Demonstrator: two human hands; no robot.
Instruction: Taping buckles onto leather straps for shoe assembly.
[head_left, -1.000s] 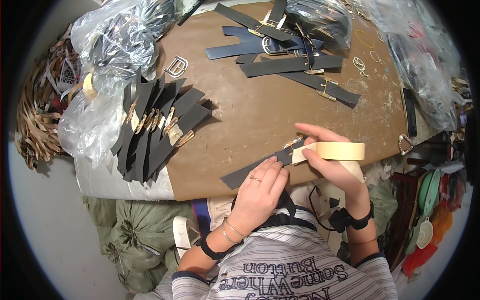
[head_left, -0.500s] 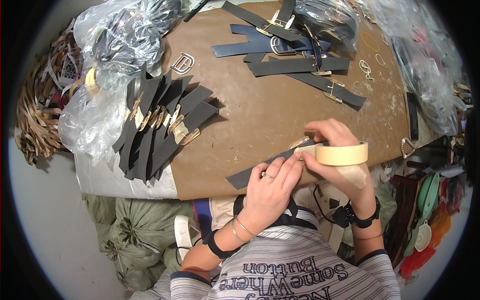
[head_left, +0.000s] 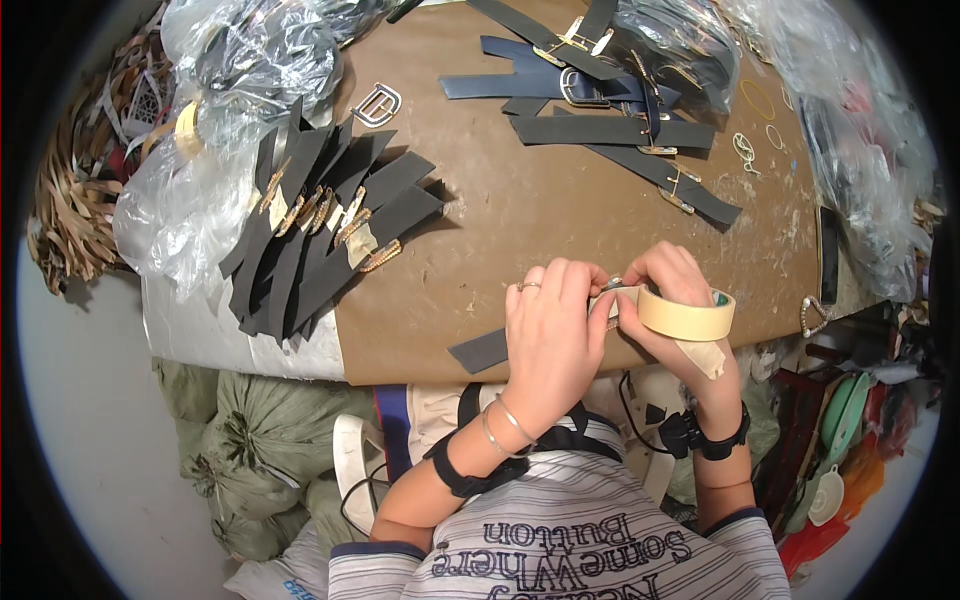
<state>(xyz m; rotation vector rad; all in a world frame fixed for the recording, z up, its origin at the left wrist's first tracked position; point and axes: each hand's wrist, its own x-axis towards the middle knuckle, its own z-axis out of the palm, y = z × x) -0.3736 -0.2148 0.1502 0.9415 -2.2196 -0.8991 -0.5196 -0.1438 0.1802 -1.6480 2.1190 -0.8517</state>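
Note:
A dark strap (head_left: pixel 478 350) lies near the table's front edge, its right part hidden under my hands. A metal buckle (head_left: pixel 615 283) shows partly at my fingertips. My left hand (head_left: pixel 553 328) is closed, its thumb and fingers pinching a strip of masking tape at the strap. Close beside it, my right hand (head_left: pixel 672 292) is closed too, thumb and fingers pressed on the same strip. The cream masking tape roll (head_left: pixel 686 318) hangs around my right hand, a loose flap of tape below it.
A fanned pile of black straps with gold buckles (head_left: pixel 325 225) lies at left, a loose buckle (head_left: pixel 376 105) behind it. More black and blue straps (head_left: pixel 600 130) lie at the back. Plastic bags (head_left: pixel 250 60) crowd both sides. A phone (head_left: pixel 828 255) rests at the right edge.
My left hand has lifted off the strap's face and moved right and up to the tape, from lying flat to pinching. The whole view has shifted slightly.

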